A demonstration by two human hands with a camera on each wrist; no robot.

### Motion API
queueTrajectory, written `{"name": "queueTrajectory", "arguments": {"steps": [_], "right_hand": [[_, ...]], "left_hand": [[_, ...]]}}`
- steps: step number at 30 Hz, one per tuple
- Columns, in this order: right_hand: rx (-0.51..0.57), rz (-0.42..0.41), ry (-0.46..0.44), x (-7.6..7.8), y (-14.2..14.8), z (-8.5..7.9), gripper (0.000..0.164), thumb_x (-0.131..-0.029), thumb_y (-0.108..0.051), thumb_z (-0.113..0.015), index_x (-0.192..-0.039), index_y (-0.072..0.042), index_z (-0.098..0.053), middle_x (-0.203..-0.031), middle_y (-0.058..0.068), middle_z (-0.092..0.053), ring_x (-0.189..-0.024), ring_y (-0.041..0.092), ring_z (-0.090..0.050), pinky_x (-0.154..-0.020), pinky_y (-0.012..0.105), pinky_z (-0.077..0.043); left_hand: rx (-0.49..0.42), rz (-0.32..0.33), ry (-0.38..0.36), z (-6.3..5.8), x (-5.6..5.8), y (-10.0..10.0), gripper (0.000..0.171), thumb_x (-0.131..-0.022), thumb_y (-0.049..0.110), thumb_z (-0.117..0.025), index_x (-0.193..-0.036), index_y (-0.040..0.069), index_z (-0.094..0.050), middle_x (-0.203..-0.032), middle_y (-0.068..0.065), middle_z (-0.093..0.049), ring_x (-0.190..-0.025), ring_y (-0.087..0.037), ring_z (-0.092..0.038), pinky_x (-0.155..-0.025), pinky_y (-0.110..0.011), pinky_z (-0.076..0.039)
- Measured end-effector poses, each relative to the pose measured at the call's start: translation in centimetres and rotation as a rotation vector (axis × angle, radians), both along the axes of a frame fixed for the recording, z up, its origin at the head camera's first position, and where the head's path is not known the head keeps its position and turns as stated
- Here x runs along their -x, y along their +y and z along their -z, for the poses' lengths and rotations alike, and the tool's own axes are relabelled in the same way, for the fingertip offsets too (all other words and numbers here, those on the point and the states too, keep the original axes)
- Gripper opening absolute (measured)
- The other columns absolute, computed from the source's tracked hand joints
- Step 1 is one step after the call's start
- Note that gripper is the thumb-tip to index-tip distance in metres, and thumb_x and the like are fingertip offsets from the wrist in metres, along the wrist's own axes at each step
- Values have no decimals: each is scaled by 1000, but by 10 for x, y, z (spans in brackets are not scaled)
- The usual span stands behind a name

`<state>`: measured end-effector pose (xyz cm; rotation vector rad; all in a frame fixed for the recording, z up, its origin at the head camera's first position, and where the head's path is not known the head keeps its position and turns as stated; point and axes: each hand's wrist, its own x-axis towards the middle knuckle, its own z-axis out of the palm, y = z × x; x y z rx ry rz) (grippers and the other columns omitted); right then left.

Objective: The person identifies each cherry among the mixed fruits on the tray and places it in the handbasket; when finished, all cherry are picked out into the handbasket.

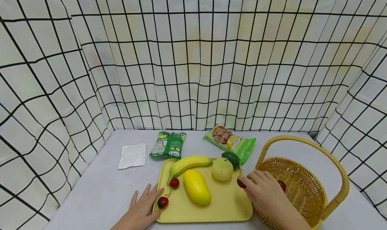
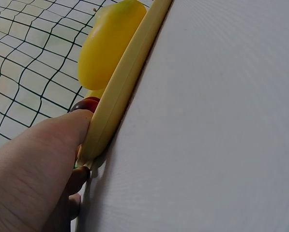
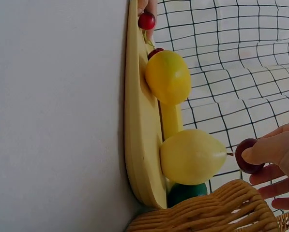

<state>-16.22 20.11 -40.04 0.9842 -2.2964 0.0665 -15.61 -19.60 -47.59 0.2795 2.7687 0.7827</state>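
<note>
While the left hand (image 1: 143, 204) rests at the near left of the yellow tray (image 1: 229, 203), its fingers spread and mostly straight, its thumb touches the rim and it grips no fruit. At the right, the right hand (image 1: 266, 191) pinches a dark red fruit (image 1: 241, 183) between thumb and fingertips, the other fingers loosely bent; the fruit is raised clear of the tray, seen from above at its right edge. Beneath that hand stands a wicker basket (image 1: 305, 189) with an arched handle, and a red fruit (image 1: 282, 185) inside it shows partly behind the wrist. On the tray, a dark cherry (image 1: 163, 202) lies near the left thumb, a red cherry (image 1: 174, 183) just beyond it, with a yellow mango (image 1: 197, 187) to their right. Farther back lie a banana (image 1: 188, 165), a round pale fruit (image 1: 222, 169) and, at the back right corner, a dark green fruit (image 1: 232, 158). Behind the tray are a white square (image 1: 132, 156), a dark green packet (image 1: 168, 145) and a light green packet (image 1: 231, 141), before a white backdrop (image 1: 205, 72) with black grid lines.
</note>
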Motion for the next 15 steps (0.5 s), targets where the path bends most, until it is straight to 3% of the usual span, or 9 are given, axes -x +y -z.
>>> {"name": "queueTrajectory", "arguments": {"steps": [2,4,15], "right_hand": [[18,0,8,0,3,0,21,-93,-27,-46,-101,-16,-63,-82,-1,-57,-78,19,-55,-67,38,-47],[30,9,21,0,6,0,38,-97,-31,-28,-100,-16,-63,-81,-1,-57,-78,20,-55,-66,38,-46],[59,58,60,-1,24,-1,51,-97,-38,-21,-100,-13,-65,-82,1,-60,-77,22,-55,-64,41,-45]], "left_hand": [[2,0,-2,0,0,0,67,-81,46,-60,-137,13,-42,-145,-13,-31,-135,-40,-11,-98,-66,8],[1,-1,-4,0,0,0,68,-81,47,-60,-137,13,-42,-145,-13,-31,-135,-40,-11,-98,-67,8],[-2,8,15,-1,-2,-1,67,-82,49,-58,-137,14,-42,-147,-13,-29,-135,-40,-12,-99,-66,7]]}}
